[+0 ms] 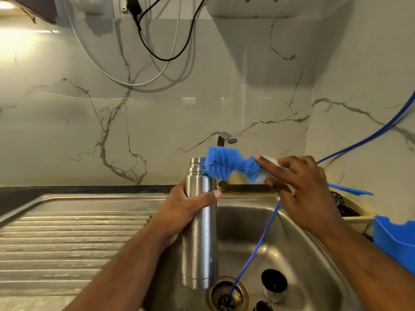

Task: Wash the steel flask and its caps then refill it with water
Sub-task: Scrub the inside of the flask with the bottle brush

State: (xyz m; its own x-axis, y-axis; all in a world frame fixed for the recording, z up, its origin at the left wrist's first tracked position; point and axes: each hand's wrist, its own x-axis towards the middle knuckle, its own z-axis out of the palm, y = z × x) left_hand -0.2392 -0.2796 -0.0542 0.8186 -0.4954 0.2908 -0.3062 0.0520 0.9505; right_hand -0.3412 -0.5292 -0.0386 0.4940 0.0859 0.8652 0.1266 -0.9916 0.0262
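Our left hand [186,212] is curled round the upright flask [199,243]. Our right hand [301,191] pinches the brush [224,163], its bristles touching the flask's neck.

A grey-veined marble wall [56,135] backs the steel sink [67,232], cables [167,60] hanging above.

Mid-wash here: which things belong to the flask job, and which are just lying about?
Job: steel flask, gripped by left hand; blue bottle brush, held by right hand at the flask's mouth; steel cap in the sink; tap.
Lying about: blue tube into the drain; blue tub; basket; wall cables.
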